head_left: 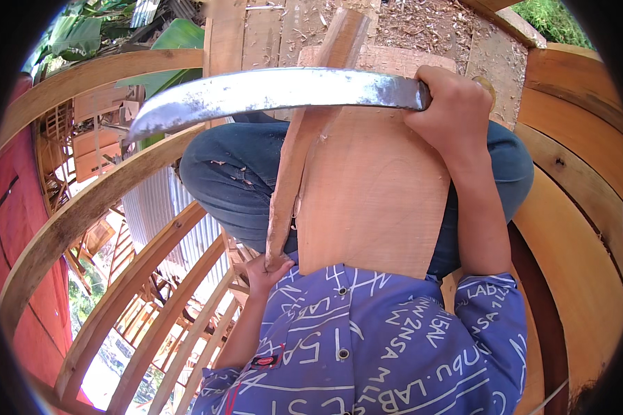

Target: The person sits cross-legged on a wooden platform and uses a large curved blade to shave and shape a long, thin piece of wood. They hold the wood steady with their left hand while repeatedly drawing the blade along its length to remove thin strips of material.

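Observation:
My right hand (457, 104) is wrapped round the handle of a machete (256, 91), whose long, curved, blotchy blade points left across the top of my lap. Beneath the blade runs a narrow wooden stick (292, 166), tilted from my left hip up toward the far middle. Its near end is gripped by my left hand (262, 274), with the thumb on top and the other fingers partly hidden. A wide wooden board (374, 187) lies in my lap under the stick. From this view I cannot tell whether the blade touches the stick.
Wood shavings (429, 28) cover the plank floor (259, 41) ahead. Curved wooden slats (104, 187) form an open railing on the left, with corrugated metal sheets (163, 200) beyond. A plank wall (567, 207) rises close on the right. My bent legs (232, 173) flank the board.

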A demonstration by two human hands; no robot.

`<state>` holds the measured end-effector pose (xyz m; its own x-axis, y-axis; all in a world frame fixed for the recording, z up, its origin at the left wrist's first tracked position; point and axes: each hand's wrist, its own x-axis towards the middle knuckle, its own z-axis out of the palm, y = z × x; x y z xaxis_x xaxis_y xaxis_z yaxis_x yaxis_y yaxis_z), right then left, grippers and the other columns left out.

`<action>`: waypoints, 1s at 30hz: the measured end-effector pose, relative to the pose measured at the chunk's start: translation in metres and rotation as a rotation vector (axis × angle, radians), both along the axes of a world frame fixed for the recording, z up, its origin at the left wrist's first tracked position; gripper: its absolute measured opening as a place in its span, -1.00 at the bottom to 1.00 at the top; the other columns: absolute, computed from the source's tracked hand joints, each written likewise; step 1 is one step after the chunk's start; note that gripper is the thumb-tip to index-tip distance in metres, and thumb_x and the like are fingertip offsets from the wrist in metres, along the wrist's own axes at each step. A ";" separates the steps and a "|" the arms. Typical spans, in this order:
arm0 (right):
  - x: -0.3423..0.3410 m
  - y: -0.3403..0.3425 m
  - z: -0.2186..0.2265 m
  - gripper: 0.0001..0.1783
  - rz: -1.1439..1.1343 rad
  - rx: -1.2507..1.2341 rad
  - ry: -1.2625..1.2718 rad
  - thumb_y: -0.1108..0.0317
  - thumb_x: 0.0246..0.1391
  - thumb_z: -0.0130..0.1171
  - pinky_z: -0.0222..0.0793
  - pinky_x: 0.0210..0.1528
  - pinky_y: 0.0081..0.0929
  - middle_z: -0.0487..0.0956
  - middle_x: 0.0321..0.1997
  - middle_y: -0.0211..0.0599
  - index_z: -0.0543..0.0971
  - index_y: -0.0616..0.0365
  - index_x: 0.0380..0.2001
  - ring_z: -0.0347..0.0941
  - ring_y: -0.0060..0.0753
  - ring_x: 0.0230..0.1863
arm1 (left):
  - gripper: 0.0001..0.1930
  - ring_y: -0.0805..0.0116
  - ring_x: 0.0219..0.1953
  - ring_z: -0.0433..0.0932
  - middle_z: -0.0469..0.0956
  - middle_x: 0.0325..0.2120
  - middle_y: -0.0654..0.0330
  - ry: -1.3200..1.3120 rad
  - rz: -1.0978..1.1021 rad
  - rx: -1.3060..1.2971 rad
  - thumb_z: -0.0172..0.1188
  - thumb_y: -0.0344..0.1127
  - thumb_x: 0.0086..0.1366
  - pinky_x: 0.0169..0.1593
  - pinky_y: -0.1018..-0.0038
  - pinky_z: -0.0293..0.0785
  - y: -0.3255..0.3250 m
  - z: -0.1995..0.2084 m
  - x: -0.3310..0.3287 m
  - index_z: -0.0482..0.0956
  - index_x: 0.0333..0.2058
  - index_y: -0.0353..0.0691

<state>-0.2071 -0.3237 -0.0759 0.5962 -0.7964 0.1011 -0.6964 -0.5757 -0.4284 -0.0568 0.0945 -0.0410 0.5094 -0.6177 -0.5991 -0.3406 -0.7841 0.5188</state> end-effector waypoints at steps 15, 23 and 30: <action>-0.005 -0.018 -0.019 -0.74 -0.017 -0.093 0.053 0.15 -0.43 0.36 0.42 -0.44 -0.29 0.57 -0.60 -0.31 0.62 -0.01 -0.56 0.55 -0.19 -0.50 | -0.62 0.52 -0.66 0.47 0.51 -0.72 0.23 -0.048 0.026 -0.109 0.49 -0.08 -0.03 -0.55 0.52 0.35 -0.009 -0.004 -0.003 0.60 -0.54 -0.31; -0.010 -0.018 -0.015 -0.68 -0.077 -0.071 0.141 0.16 -0.44 0.36 0.43 -0.40 -0.30 0.60 -0.52 -0.35 0.64 -0.06 -0.47 0.55 -0.21 -0.42 | -0.66 0.25 -0.57 0.60 0.60 -0.61 0.10 -0.068 -0.005 -0.017 0.49 -0.14 -0.08 -0.45 0.41 0.46 -0.010 -0.005 -0.003 0.66 -0.46 -0.29; -0.017 -0.020 -0.012 -0.71 -0.098 -0.074 0.205 0.15 -0.42 0.34 0.42 -0.41 -0.29 0.58 -0.56 -0.34 0.63 -0.08 -0.49 0.54 -0.18 -0.45 | -0.67 0.26 -0.57 0.61 0.60 -0.62 0.11 -0.054 -0.004 -0.041 0.49 -0.15 -0.08 -0.45 0.42 0.47 -0.010 -0.007 -0.003 0.67 -0.45 -0.28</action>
